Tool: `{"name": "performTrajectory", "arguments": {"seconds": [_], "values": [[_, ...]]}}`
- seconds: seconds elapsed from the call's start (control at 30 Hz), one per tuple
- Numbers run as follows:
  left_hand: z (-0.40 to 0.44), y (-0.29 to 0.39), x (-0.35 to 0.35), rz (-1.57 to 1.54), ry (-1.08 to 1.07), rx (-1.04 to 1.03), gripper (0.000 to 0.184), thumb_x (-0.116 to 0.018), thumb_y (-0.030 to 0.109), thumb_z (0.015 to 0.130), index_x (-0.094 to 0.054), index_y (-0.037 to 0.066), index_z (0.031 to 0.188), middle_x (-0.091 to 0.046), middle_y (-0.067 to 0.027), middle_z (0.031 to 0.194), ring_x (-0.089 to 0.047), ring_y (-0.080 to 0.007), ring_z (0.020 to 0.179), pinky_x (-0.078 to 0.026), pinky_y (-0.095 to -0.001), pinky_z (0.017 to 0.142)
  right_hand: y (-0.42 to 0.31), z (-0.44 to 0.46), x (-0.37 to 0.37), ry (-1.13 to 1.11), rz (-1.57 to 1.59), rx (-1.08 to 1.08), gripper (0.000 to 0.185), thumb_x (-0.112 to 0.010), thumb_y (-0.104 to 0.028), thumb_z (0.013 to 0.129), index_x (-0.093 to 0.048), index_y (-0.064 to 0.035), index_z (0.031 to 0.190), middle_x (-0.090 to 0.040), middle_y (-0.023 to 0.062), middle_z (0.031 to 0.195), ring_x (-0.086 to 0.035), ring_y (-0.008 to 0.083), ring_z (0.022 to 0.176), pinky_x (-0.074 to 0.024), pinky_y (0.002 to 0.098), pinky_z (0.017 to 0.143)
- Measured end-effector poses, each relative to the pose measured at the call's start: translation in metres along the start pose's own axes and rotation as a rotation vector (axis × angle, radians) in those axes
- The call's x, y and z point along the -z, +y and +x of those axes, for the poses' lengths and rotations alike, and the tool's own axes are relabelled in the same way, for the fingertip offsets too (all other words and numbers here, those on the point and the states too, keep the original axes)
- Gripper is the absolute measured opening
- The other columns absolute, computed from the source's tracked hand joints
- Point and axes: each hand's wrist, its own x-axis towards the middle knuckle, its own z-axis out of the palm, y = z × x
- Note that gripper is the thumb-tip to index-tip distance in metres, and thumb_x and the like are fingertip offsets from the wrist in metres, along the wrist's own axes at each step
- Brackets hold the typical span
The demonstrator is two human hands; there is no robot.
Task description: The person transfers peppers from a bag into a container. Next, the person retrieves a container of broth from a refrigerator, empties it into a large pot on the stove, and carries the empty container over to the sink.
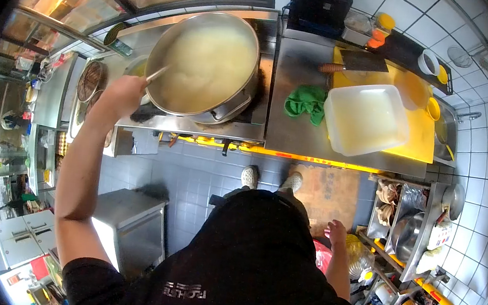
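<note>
My left hand (122,96) is closed around a thin light-coloured handle (158,73) at the left rim of a large metal pot (219,117). The handle's far end goes into cloudy, pale yellow liquid (208,69), so its kind is hidden. Steam or foam blurs the liquid's surface. My right hand (336,231) hangs low at my right side, away from the counter, its fingers loosely bent and apart, with nothing seen in them. Below it are a red plastic bag (322,257) and a clear yellowish container (359,258).
Right of the pot, a white tub (365,120) of pale liquid sits on a yellow cutting board (421,141). A cleaver (363,61) lies behind it, and a green cloth (306,103) to its left. Shelves (422,235) stand at right, a steel cabinet (128,224) behind my left side.
</note>
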Motion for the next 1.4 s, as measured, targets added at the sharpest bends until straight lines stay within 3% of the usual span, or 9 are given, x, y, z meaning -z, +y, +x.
{"name": "performTrajectory", "arguments": {"seconds": [0.1, 0.3, 0.57, 0.63, 0.73, 0.93, 1.03, 1.23, 1.4], "values": [[0.02, -0.001, -0.016, -0.125, 0.044, -0.013, 0.019, -0.055, 0.014, 0.092, -0.066, 0.001, 0.102, -0.068, -0.023, 0.095, -0.065, -0.0418, 0.095, -0.051, -0.0491, 0.082, -0.01, -0.01, 0.001, 0.016, 0.093, -0.106, 0.039, -0.066, -0.015, 0.091, -0.058, -0.0017, 0.126, -0.068, 0.0145, 0.102, -0.069, 0.0211, 0.076, -0.0572, 0.0342, 0.062], [0.023, 0.027, -0.011, -0.431, -0.059, -0.066, 0.035, -0.058, 0.009, 0.091, -0.061, 0.001, 0.124, -0.068, -0.0253, 0.108, -0.065, -0.0407, 0.099, -0.05, -0.043, 0.085, 0.019, 0.009, 0.008, -0.035, 0.133, -0.114, 0.037, -0.062, -0.013, 0.092, -0.057, -0.0027, 0.127, -0.069, 0.0138, 0.104, -0.069, 0.0239, 0.076, -0.0576, 0.0364, 0.063], [-0.011, 0.039, -0.001, -0.407, -0.097, -0.158, 0.032, -0.056, 0.013, 0.094, -0.064, 0.004, 0.123, -0.069, -0.0236, 0.102, -0.067, -0.0376, 0.094, -0.051, -0.0418, 0.083, 0.001, 0.02, -0.01, -0.001, -0.07, -0.004, 0.034, -0.057, -0.012, 0.095, -0.055, -0.0037, 0.128, -0.07, 0.0137, 0.102, -0.068, 0.0276, 0.071, -0.0569, 0.0381, 0.059], [-0.025, 0.041, 0.013, -0.36, -0.161, -0.165, 0.032, -0.057, 0.015, 0.094, -0.064, 0.004, 0.123, -0.069, -0.022, 0.103, -0.067, -0.0371, 0.096, -0.052, -0.0419, 0.084, 0.017, 0.038, 0.0, -0.102, -0.059, 0.041, 0.035, -0.059, -0.013, 0.095, -0.055, -0.0043, 0.129, -0.069, 0.0136, 0.102, -0.068, 0.0281, 0.072, -0.0567, 0.0384, 0.059], [-0.044, 0.041, 0.043, -0.325, -0.337, -0.129, 0.047, -0.064, 0.008, 0.089, -0.057, 0.004, 0.135, -0.07, -0.0173, 0.117, -0.068, -0.0307, 0.104, -0.052, -0.0374, 0.087, 0.018, 0.043, -0.004, -0.079, -0.038, 0.006, 0.038, -0.059, -0.013, 0.094, -0.054, -0.0048, 0.131, -0.069, 0.0139, 0.103, -0.069, 0.0293, 0.074, -0.0566, 0.0397, 0.059], [-0.059, -0.013, 0.061, -0.265, -0.401, -0.098, 0.04, -0.066, 0.01, 0.088, -0.064, 0.006, 0.128, -0.073, -0.0147, 0.107, -0.07, -0.0281, 0.097, -0.053, -0.0384, 0.084, 0.006, 0.031, -0.009, -0.098, -0.007, -0.024, 0.039, -0.057, -0.013, 0.096, -0.052, -0.005, 0.134, -0.069, 0.0153, 0.109, -0.07, 0.0316, 0.079, -0.0572, 0.0424, 0.061], [-0.06, -0.01, 0.078, -0.147, -0.398, 0.106, 0.033, -0.066, 0.01, 0.087, -0.069, 0.008, 0.12, -0.073, -0.0166, 0.1, -0.07, -0.0306, 0.092, -0.053, -0.0401, 0.08, 0.002, 0.027, -0.013, -0.057, -0.05, -0.038, 0.039, -0.057, -0.013, 0.096, -0.051, -0.0052, 0.134, -0.069, 0.0154, 0.111, -0.071, 0.0325, 0.082, -0.0576, 0.0428, 0.063], [-0.051, -0.03, 0.048, -0.03, -0.235, 0.167, 0.02, -0.061, 0.007, 0.086, -0.07, 0.004, 0.104, -0.07, -0.0224, 0.092, -0.068, -0.038, 0.087, -0.053, -0.0454, 0.077, 0.004, 0.019, -0.017, -0.057, -0.028, -0.039, 0.041, -0.057, -0.014, 0.095, -0.052, -0.0031, 0.135, -0.069, 0.0157, 0.109, -0.071, 0.0312, 0.082, -0.0582, 0.0404, 0.065], [-0.04, -0.032, -0.016, -0.006, 0.008, 0.032, 0.02, -0.058, 0.006, 0.085, -0.063, 0.004, 0.104, -0.068, -0.0237, 0.09, -0.066, -0.0419, 0.09, -0.052, -0.051, 0.079, -0.012, -0.006, -0.028, -0.007, -0.045, -0.045, 0.043, -0.059, -0.014, 0.094, -0.052, -0.0011, 0.135, -0.069, 0.0159, 0.103, -0.071, 0.029, 0.079, -0.058, 0.0384, 0.064]]}}
